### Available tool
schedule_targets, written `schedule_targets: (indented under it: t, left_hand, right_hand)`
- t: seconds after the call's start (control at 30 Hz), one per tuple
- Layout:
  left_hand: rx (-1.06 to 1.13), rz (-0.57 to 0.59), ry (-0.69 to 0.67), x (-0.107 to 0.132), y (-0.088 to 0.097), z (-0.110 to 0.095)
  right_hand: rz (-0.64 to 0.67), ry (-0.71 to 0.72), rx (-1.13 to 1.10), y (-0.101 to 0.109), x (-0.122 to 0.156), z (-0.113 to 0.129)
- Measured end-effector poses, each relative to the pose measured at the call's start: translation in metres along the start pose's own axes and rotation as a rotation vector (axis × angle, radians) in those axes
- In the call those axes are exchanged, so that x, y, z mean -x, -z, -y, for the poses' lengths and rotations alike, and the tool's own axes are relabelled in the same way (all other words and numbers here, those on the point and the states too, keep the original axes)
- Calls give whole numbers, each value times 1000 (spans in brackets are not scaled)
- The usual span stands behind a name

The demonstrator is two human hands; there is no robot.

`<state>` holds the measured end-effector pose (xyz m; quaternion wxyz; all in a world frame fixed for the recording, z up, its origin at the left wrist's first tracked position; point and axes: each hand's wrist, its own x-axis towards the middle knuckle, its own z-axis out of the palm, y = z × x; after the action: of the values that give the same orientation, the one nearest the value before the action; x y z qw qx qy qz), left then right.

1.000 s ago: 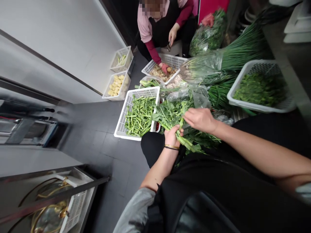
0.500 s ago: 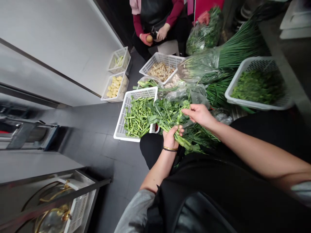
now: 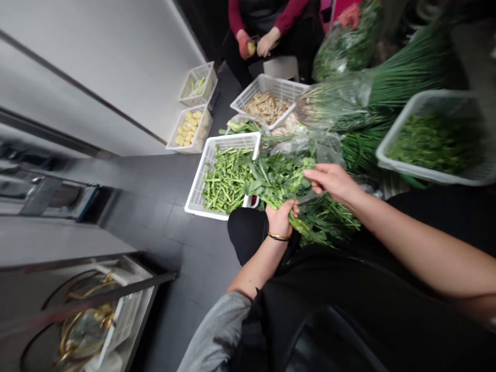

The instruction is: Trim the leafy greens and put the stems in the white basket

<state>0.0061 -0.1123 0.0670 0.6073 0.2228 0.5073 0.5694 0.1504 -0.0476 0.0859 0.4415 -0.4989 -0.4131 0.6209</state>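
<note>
My left hand (image 3: 280, 219) is wrapped around a bunch of leafy green stems (image 3: 287, 192), thick ends pointing down toward my lap. Finger and thumb of my right hand (image 3: 330, 181) pinch the leafy top of a stalk in that bunch, to the right of the left hand. Just left of the bunch stands a white slotted basket (image 3: 192, 206) with short cut green stems (image 3: 227, 181) in it. More loose leafy greens (image 3: 331, 223) lie under and beside the hands, partly hidden by my right forearm.
Opposite, a co-worker's hands (image 3: 266, 44) hold a roundish pale-brown item. Nearby are a basket of pale brown pieces (image 3: 267, 106), a tub of peeled yellowish vegetables (image 3: 189, 128), bagged long green stalks (image 3: 406, 72) and a tub of greens (image 3: 430, 144). A metal rack (image 3: 155, 281) stands lower left.
The view has shifted, so most things sit farther right. My right hand still pinches the stalk's top and my left still grips the bunch. The co-worker's hands have come closer together.
</note>
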Motion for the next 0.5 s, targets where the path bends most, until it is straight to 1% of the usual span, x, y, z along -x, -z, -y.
schedule_targets:
  t: [0.07, 0.1, 0.17, 0.2, 0.27, 0.3, 0.33, 0.37, 0.4, 0.43, 0.5]
  left_hand:
    - [-7, -26, -42, -16, 8, -9]
    - [-11, -48, -58, -30, 16, -20]
    - [-35, -144, -119, -67, 38, -54]
    - [-86, -227, -183, -87, 51, -76]
    - [-162, -440, -330, -120, 77, -118]
    - [-153, -486, -367, -132, 87, -135]
    - [-141, -463, -357, -138, 93, -147]
    - [-137, -427, -332, -138, 96, -152]
    - [-130, -343, -266, -132, 95, -150]
    - [-130, -233, -181, -122, 91, -142]
    - [-132, 52, 39, -91, 72, -109]
  right_hand:
    - [98, -76, -44, -2, 2, -4]
    - [165, -120, -53, -1, 3, -9]
    - [295, -194, 3, 2, 5, -22]
    - [342, -214, 62, 5, 6, -29]
    - [415, -212, 196, 11, 8, -42]
    - [439, -191, 256, 12, 9, -47]
    - [452, -162, 303, 12, 10, -49]
    - [449, -127, 334, 9, 11, -50]
    - [427, -88, 350, 5, 12, -48]
    - [384, -45, 355, -1, 12, -44]
    - [269, 40, 349, -14, 11, -29]
